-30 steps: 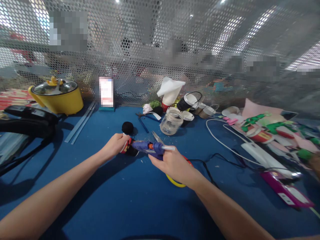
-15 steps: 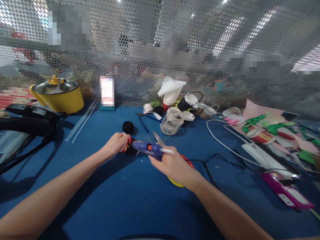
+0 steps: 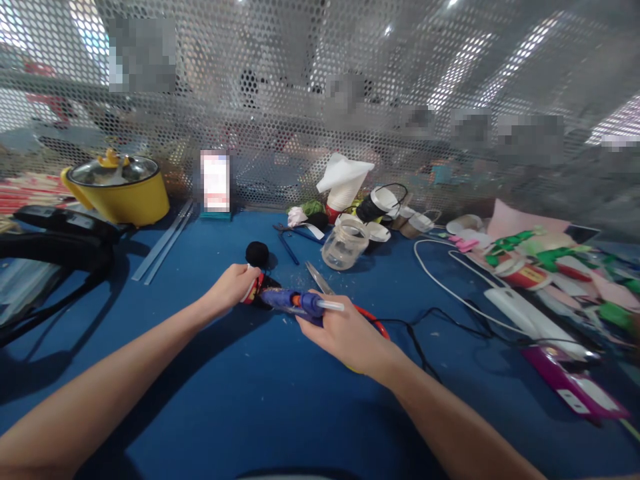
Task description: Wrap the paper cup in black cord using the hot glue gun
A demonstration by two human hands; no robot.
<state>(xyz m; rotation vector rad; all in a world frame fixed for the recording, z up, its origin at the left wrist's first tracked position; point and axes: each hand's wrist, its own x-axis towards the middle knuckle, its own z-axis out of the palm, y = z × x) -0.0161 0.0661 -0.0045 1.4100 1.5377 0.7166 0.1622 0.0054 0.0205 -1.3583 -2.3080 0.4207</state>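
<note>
My left hand (image 3: 235, 285) is closed on a small red-and-white paper cup (image 3: 253, 288) with black yarn partly around it. A ball of black yarn (image 3: 257, 254) lies just beyond that hand. In my right hand (image 3: 347, 333) is a blue hot glue gun (image 3: 295, 301), a clear glue stick (image 3: 331, 305) poking out of its rear. The gun's front end meets the cup's dark side; its tip is hidden there. Beneath my right hand lie scissors (image 3: 319, 277), blades pointing away, with red and yellow handles partly covered.
A clear jar (image 3: 344, 244), pliers (image 3: 287, 243) and yarn-wrapped cups (image 3: 376, 204) stand or lie beyond my hands. A yellow pot (image 3: 120, 197) and clear strips (image 3: 163, 243) are left. Cables (image 3: 415, 347), a purple power strip (image 3: 575, 383) and craft scraps (image 3: 540, 260) crowd the right.
The glue gun and my right hand have shifted very slightly left against the cup. My left hand keeps its hold on the cup, nearly still.
</note>
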